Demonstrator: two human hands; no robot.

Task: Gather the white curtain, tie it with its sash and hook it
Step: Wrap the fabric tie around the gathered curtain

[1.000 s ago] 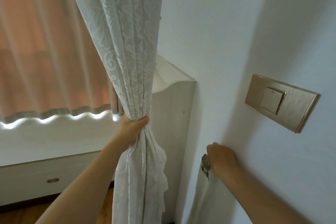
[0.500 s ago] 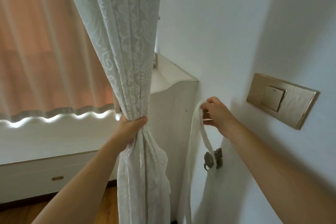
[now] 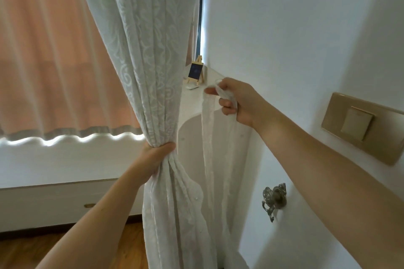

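White lace curtain (image 3: 150,72) is bunched in the left hand (image 3: 156,156), fingers wrapped round the gathered waist, arm reaching up; the right hand (image 3: 237,100), raised beside the wall, pinches the sash (image 3: 209,159), which hangs well above the brass hook (image 3: 273,200)

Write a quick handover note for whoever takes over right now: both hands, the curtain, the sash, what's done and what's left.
Left hand grips the white curtain, bunched together in its fist.
Right hand holds the sash up near the wall; the sash hangs down beside the curtain.
The hook on the wall, below the right forearm, is bare.
Done: curtain gathered.
Left: wrap the sash round the bunch, tie it, and put it on the hook.
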